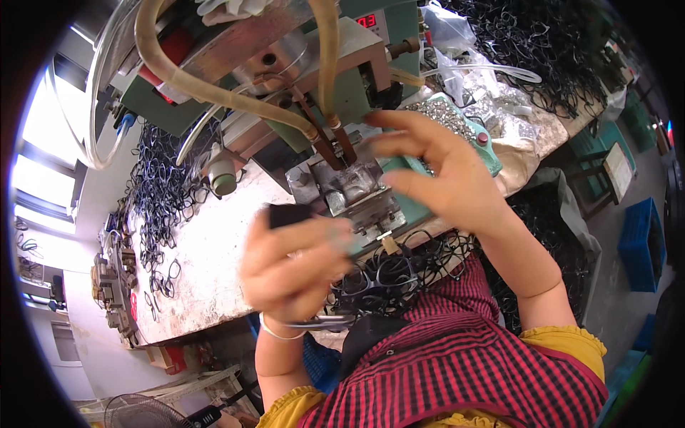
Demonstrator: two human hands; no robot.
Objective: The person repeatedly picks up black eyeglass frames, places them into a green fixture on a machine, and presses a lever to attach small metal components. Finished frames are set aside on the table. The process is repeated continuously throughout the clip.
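Observation:
A metal clamping fixture (353, 189) sits on the bench machine in front of me, below two copper-coloured electrodes (335, 150). My right hand (442, 171) reaches to its right side, fingers apart, with nothing visible in them. To the left and nearer me, my left hand (296, 264) is curled and smeared by motion. A black piece (289, 214) shows at its index finger, and a thin metal tool (325, 322) sticks out by the wrist; what the fingers grip is unclear. Dark eyeglass frames (378, 277) lie in a heap at the near bench edge.
Thick hoses (214, 91) hang over the fixture. A green tray (446, 118) of small metal parts stands behind my right hand. Piles of dark frames lie on the bench (207, 264) at left and far right. A round-ended knob (222, 178) juts out left. Blue crates (642, 246) stand at right.

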